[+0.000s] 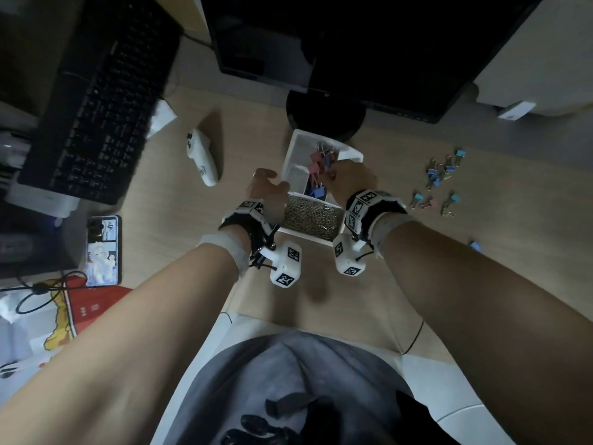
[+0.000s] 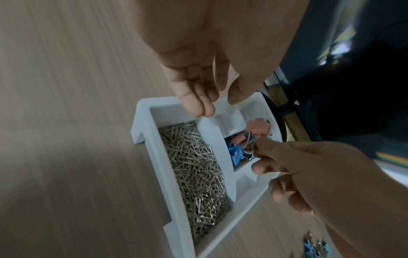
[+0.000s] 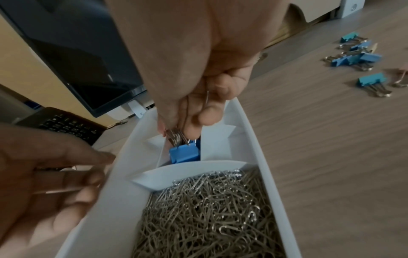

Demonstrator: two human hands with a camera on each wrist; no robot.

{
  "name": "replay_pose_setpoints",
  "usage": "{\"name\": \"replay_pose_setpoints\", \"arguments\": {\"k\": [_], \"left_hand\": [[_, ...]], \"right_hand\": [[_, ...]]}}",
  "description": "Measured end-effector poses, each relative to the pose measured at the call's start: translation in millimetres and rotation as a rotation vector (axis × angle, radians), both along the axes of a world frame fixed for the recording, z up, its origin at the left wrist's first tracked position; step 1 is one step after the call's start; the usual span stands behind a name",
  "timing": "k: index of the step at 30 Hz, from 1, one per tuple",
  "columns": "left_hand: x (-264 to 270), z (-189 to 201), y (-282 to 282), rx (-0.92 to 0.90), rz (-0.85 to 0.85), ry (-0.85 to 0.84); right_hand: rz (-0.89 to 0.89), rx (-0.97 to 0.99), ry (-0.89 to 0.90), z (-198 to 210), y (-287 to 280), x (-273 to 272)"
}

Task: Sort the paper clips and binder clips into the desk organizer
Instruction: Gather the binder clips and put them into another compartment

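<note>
The white desk organizer (image 1: 300, 138) stands mid-desk. Its near compartment is full of silver paper clips (image 1: 309, 216) (image 3: 209, 209). Pink and blue binder clips (image 1: 316, 163) lie in the far compartment. My right hand (image 1: 330, 175) hovers over that compartment, thumb and fingers pinching the wire handles of binder clips; a blue binder clip (image 3: 184, 154) hangs from them just above the divider, and a pink binder clip (image 2: 258, 128) sits beside it. My left hand (image 1: 269, 183) lies against the organizer's left wall (image 3: 114, 174), fingers relaxed and holding nothing. More binder clips (image 1: 439, 178) lie loose on the desk to the right.
A black keyboard (image 1: 96, 101) sits at the far left, and a dark monitor (image 1: 369, 43) on its round base (image 1: 324, 114) stands just behind the organizer. A white controller (image 1: 202, 155) and a phone (image 1: 104, 248) lie to the left. One stray blue clip (image 1: 476, 246) is near my right forearm.
</note>
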State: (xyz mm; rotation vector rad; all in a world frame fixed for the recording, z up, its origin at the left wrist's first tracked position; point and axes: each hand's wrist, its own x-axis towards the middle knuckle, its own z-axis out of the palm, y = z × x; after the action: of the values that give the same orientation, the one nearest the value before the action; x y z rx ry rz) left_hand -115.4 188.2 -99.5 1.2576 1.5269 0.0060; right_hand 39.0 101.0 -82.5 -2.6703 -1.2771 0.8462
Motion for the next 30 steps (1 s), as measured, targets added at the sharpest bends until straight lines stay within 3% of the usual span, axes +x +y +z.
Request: {"name": "replay_pose_setpoints", "arguments": {"k": [5, 9, 12, 15, 22, 24, 27, 30], "left_hand": [[17.1, 7.3, -14.1, 0.066, -0.04, -0.107], [39.8, 26.5, -27.7, 0.123, -0.124, -0.076], [62.8, 49.6, -37.7, 0.277, -0.154, -0.028], [93.0, 58.3, -56.3, 0.225, -0.281, -0.051], [147.6, 25.5, -141.9, -0.033, -0.461, -0.039], [153.4, 8.5, -168.6, -0.088, -0.466, 0.076], [157.0, -19.4, -214.7, -0.121, -0.607, 0.225], [161.7, -34.2, -249.8, -0.036, -0.636, 0.233]], "right_hand": [[-0.094, 0.053, 0.052, 0.8, -12.6, 1.1], [-0.138, 0.053, 0.129, 4.6, -33.8, 10.5], [-0.206, 0.048, 0.149, 7.3, -61.7, 22.7], [-0.288, -0.02, 0.104, 8.9, -98.5, 42.4], [-0.506, -0.325, 0.082, -6.2, -214.7, 109.3], [-0.511, -0.364, 0.075, -14.1, -250.8, 124.7], [-0.547, -0.327, 0.192, -30.4, -292.8, 139.7], [-0.453, -0.174, 0.179, -43.6, -305.6, 143.8]]}}
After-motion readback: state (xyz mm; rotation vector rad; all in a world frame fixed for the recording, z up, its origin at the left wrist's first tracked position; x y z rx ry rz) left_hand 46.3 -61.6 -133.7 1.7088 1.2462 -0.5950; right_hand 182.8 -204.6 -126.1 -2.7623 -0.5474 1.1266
